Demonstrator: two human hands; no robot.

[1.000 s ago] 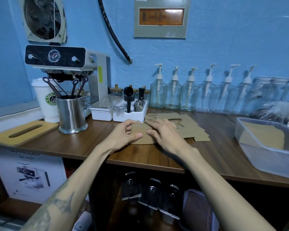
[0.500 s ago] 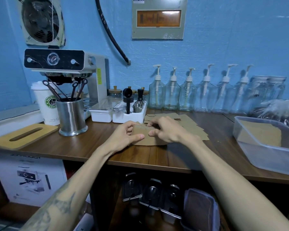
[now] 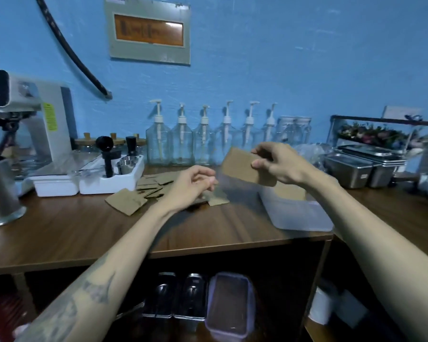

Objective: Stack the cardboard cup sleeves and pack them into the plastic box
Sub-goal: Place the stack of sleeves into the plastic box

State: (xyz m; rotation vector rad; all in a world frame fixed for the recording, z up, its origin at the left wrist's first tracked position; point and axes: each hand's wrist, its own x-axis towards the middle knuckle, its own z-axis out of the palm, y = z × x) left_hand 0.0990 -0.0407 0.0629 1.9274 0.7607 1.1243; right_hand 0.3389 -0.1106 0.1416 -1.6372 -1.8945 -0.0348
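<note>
Head view: right hand (image 3: 276, 164) pinches a cardboard sleeve (image 3: 245, 169) above the plastic box (image 3: 297, 215); left hand (image 3: 193, 186), loosely curled, holds nothing over the worktop (image 3: 84, 230).

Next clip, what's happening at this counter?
A person is packing cardboard cup sleeves. The right hand pinches a small stack of sleeves in the air over the near end of the clear plastic box, which already holds some. The left hand hovers loosely curled and holding nothing above the loose sleeves left on the wooden counter.
</note>
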